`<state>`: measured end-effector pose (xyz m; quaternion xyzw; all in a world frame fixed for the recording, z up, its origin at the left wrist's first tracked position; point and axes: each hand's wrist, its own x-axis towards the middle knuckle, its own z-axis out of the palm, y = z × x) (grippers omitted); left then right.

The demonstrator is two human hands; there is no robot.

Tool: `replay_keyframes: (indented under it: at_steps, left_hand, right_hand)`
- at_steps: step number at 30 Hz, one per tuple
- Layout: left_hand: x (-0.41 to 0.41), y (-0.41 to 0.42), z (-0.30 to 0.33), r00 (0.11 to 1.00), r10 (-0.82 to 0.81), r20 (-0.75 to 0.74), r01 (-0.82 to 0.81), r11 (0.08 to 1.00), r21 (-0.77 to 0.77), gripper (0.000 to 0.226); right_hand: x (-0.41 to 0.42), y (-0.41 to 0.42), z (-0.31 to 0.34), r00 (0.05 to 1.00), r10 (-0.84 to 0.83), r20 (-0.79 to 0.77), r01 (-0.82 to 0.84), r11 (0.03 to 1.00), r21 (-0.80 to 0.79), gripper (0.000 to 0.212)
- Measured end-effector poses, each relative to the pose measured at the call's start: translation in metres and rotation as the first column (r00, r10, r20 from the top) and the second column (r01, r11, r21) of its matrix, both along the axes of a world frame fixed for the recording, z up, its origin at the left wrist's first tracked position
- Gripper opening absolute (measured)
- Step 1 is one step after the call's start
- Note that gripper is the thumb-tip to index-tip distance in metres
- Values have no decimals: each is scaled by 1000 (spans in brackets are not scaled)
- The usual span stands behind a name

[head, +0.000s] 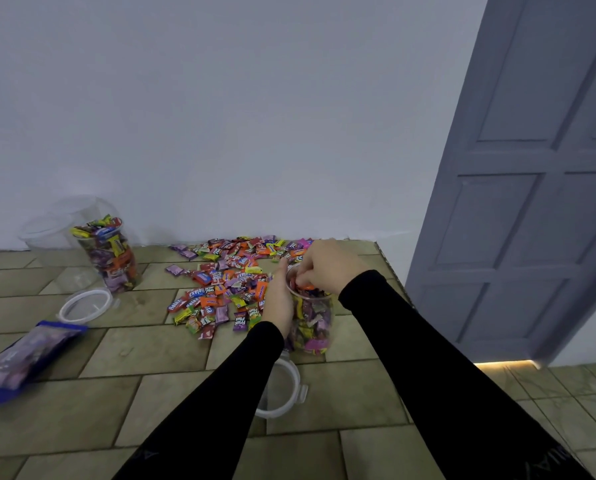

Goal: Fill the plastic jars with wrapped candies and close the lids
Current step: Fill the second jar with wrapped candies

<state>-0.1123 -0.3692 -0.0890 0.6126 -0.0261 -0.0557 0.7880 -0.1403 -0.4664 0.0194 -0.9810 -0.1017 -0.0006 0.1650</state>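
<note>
A clear plastic jar (pixel 312 323), nearly full of wrapped candies, stands on the tiled floor. My left hand (pixel 278 299) grips its left side near the rim. My right hand (pixel 324 268) is over the jar's mouth, its curled fingers pinching wrapped candies down into the opening. A loose heap of wrapped candies (pixel 230 282) is spread on the floor to the left of the jar and behind it. A round white-rimmed lid (pixel 282 393) lies just in front of the jar, partly under my left sleeve.
A second jar (pixel 111 258) full of candies stands at the left, with empty clear jars (pixel 64 223) behind it by the wall. Another lid (pixel 85 304) lies before it. A blue and purple candy bag (pixel 23 358) lies at far left. A grey door (pixel 531 168) stands at right.
</note>
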Motion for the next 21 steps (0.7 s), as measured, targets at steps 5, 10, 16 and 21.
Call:
replay_keyframes:
  at_steps: [5,10,16,21]
  left_hand:
    - [-2,6,5,999,-21,-39,20,999,-33,70]
    - [4,20,6,999,28,38,-35,983,181,60]
    - [37,35,-8,989,28,142,-94,872,480,27]
    - [61,32,-20,977,-35,212,-123,718,685,13]
  right_hand:
    - [13,-2,1,975,-118,189,43,931,362,24]
    - [32,-14,-7,952,-249,178,78,761,644,28]
    - [66,-30,-42,955,-284,-91,230,507,831,26]
    - [91,-40,-82,948,-276,-160,299,593,748,16]
